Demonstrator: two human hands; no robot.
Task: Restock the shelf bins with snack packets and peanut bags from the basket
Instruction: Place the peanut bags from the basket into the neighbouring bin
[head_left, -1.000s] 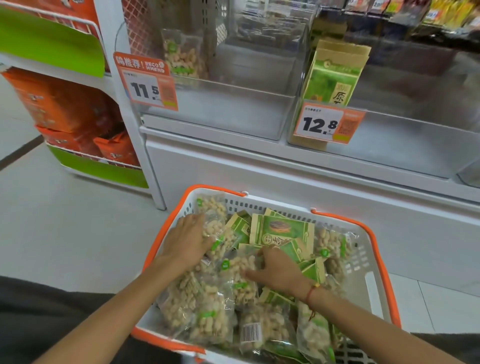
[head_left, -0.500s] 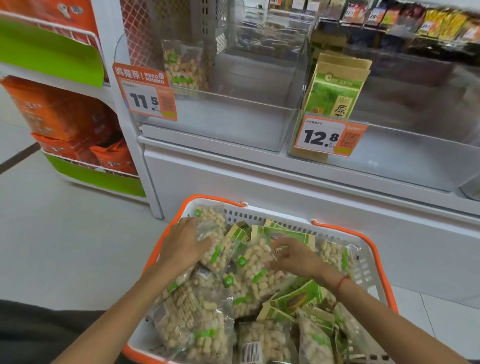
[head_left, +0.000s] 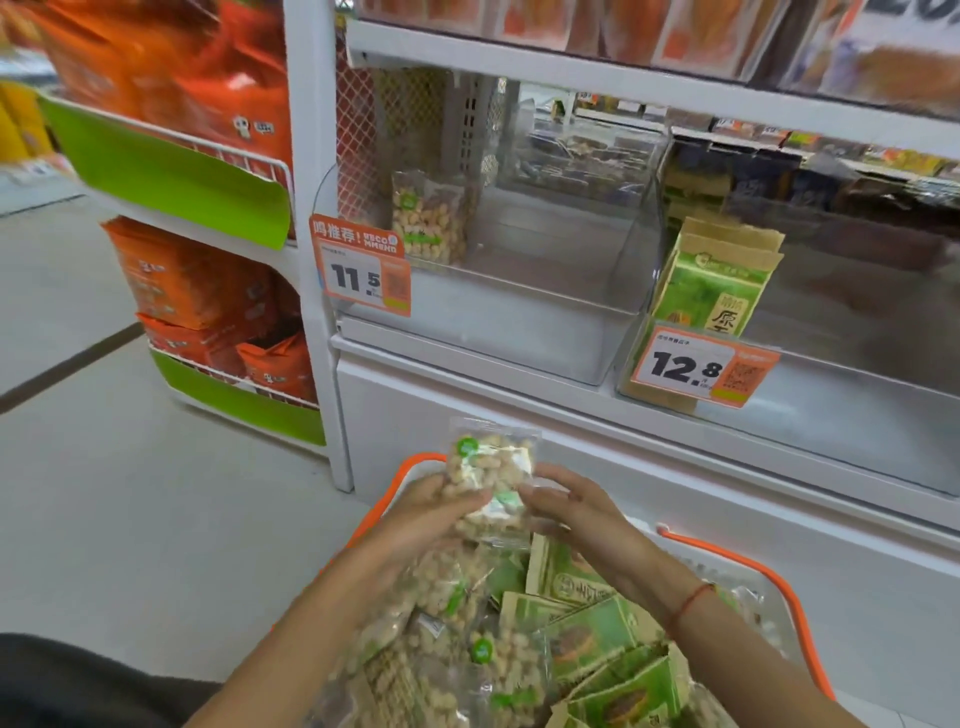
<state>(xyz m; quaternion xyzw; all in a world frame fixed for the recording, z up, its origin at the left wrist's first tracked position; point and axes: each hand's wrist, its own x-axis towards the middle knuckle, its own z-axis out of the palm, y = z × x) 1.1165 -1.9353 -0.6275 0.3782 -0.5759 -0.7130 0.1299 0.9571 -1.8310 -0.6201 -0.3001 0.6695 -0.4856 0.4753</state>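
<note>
So the peanut bag (head_left: 491, 480) is up above the basket (head_left: 789, 603), just below the clear bin (head_left: 545, 291) tagged 11.5, which only has one lone bag (head_left: 431, 223) standing at its left end. Left hand (head_left: 431, 514) and right hand (head_left: 566, 506) both have it, fingers (head_left: 540, 491) curled onto its sides, so it's pinched from two directions.

My take: carry it up over the front lip, not into it, and stand it upright beside the lone one, label facing out. Those bags are slippery and floppy, so support the bottom. The green snack packets (head_left: 597, 639) look like they belong in the 12.8 bin (head_left: 852, 415).
</note>
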